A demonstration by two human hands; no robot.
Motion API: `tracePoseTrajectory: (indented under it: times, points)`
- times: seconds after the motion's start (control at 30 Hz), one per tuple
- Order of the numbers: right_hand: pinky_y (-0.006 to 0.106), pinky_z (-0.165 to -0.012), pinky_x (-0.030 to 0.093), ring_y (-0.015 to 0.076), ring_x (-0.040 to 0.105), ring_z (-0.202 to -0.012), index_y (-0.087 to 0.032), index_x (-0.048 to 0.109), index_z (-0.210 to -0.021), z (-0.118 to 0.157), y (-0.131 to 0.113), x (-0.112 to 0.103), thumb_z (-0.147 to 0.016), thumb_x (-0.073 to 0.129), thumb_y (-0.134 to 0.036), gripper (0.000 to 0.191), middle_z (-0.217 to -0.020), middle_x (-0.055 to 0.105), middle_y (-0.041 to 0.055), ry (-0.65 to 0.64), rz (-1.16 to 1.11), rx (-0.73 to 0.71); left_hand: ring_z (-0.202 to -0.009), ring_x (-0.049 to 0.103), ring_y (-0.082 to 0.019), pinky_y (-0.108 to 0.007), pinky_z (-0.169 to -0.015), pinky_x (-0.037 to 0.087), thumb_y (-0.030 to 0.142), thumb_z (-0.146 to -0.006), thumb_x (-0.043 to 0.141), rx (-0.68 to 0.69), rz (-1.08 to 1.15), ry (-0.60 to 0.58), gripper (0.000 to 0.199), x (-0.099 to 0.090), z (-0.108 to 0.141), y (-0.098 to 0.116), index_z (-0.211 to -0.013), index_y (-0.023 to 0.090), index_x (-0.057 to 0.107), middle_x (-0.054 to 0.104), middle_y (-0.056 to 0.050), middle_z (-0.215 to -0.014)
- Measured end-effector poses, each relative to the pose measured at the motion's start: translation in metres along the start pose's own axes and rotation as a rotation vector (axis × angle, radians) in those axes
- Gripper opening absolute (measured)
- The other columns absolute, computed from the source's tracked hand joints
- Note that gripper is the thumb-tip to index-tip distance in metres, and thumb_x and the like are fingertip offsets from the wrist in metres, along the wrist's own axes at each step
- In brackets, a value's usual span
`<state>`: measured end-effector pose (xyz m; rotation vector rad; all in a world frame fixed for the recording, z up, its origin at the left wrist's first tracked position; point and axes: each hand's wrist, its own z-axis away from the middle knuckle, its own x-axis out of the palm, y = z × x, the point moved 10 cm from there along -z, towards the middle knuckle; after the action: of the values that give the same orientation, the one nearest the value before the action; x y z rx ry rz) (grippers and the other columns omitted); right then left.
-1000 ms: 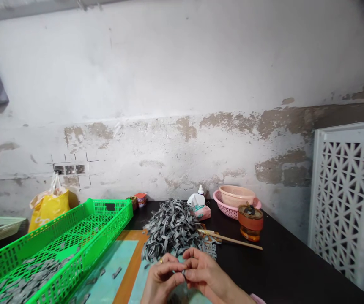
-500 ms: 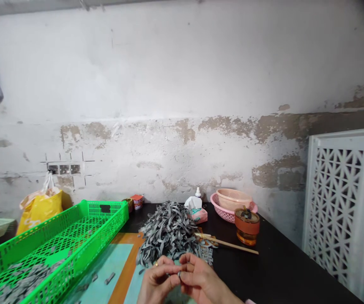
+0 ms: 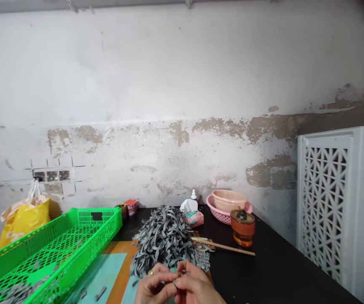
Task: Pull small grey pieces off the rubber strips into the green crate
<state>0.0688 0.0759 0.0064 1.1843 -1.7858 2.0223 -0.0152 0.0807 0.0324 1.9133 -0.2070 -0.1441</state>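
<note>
Still, the two hands keep the pose of half a second ago, fingertips meeting in front of the grey heap, while the view has swung to the right: everything sits further left, the dark shape at the left edge has nearly gone, and a reddish one shows at the right edge. The left hand (image 3: 153,287), with a ring, and the right hand (image 3: 194,287) have their fingers closed, pinching a small grey piece (image 3: 174,282) between them, mostly hidden by the fingertips

The table (image 3: 273,276) is black, partly covered by an orange-brown sheet (image 3: 121,270) and pale blue-green sheets (image 3: 112,266), with a few loose grey pieces (image 3: 100,293) near the crate. The heap of grey strips (image 3: 162,238) lies just beyond the hands, a wooden stick (image 3: 234,248) beside it. Behind rises a white wall (image 3: 156,76) with peeling patches; a white lattice panel (image 3: 326,211) stands at right

The green crate (image 3: 83,259) holds scattered grey pieces at its near end. A peach basin (image 3: 229,199) sits in a pink basket (image 3: 215,211), near a lidded jar (image 3: 243,229) of amber liquid. The yellow bag (image 3: 31,219) stands beyond the crate, its contents hidden
</note>
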Motion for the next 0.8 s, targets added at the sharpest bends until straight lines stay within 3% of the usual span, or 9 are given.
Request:
tracePoseTrajectory:
  times: [0.27,0.57,0.8]
  points:
    - [0.021,-0.047,0.029,0.0064,0.044,-0.046,-0.020,0.046,-0.068,-0.001,-0.011,0.003,-0.051,0.077,-0.023,0.036,-0.058,0.052,-0.0074,-0.044,0.092,-0.120,-0.074,0.056,-0.020,-0.031,-0.070,0.046,0.040,-0.063,0.079,-0.009,0.032,-0.053,0.022,0.002,0.001,-0.002,-0.076,0.022,0.079,0.056,-0.002,-0.076]
    - [0.021,-0.049,0.034,0.0078,0.051,-0.053,-0.020,0.046,-0.074,0.001,-0.012,0.004,-0.053,0.086,-0.031,0.046,-0.066,0.055,-0.0059,-0.120,0.123,-0.153,-0.078,0.057,-0.021,-0.031,-0.074,0.047,0.046,-0.066,0.076,-0.021,-0.064,-0.123,0.028,0.006,0.003,0.004,-0.081,0.023,0.079,0.059,-0.003,-0.077]
    - [0.023,-0.051,0.040,0.0082,0.054,-0.050,-0.019,0.048,-0.080,0.001,-0.010,-0.001,-0.054,0.086,-0.035,0.049,-0.067,0.060,-0.0047,-0.037,0.135,-0.128,-0.079,0.059,-0.022,-0.031,-0.073,0.047,0.043,-0.068,0.074,0.016,-0.100,-0.065,0.023,0.000,0.001,0.009,-0.079,0.023,0.078,0.061,-0.004,-0.078]
